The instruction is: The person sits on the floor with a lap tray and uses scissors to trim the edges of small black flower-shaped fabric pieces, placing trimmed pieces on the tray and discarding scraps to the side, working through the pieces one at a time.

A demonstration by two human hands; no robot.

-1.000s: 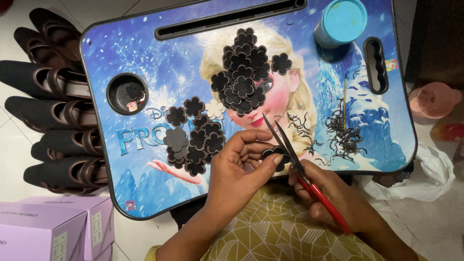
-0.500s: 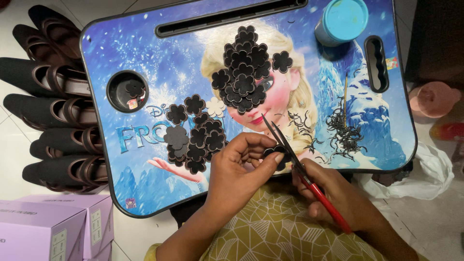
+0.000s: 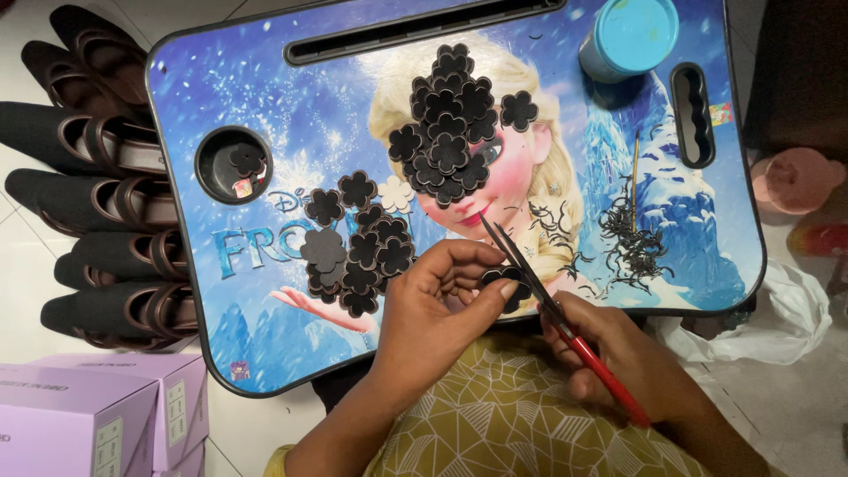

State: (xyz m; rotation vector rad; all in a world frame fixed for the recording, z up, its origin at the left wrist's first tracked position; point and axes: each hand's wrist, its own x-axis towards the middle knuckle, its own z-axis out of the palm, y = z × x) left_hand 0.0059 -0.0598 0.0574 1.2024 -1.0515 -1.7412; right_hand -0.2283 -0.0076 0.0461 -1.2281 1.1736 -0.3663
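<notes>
1. Two hands at work over the near edge of a blue lap desk (image 3: 265, 106) printed with a cartoon picture.
2. Left hand (image 3: 433, 300): fingers curled and pinched on a small black flower-shaped cutout (image 3: 505, 281), held just above the desk's near edge.
3. Right hand (image 3: 618, 353): closed around the red handles of a pair of scissors (image 3: 556, 309), blades parted a little, tips pointing up and away from the grip.
4. Blades touching the cutout at its right side, just beyond the left fingertips.
5. Left of the pinch, close by: a cluster of finished black flowers (image 3: 358, 243) lying flat and overlapping on the desk, one pale flower (image 3: 396, 194) among them.
6. Farther out from the grip, up the desk: a larger heap of black flowers (image 3: 450, 128), piled and overlapping, one more (image 3: 518, 110) lying just beside it.
7. Right of the scissor tips: a scatter of thin black trimmings (image 3: 632, 243), with a thin stick (image 3: 634, 177) lying through them.
8. Far right corner from the grip: a round turquoise tub (image 3: 629, 37), upright.
9. Far left: a round cup hole (image 3: 232, 164) in the desk, with a black flower and scraps inside.
10. Beyond the desk on the left: dark shoes (image 3: 97, 177) in a row on the floor, lilac boxes (image 3: 97, 415) nearer.
11. Beneath the wrists: yellow patterned cloth (image 3: 512, 424).
</notes>
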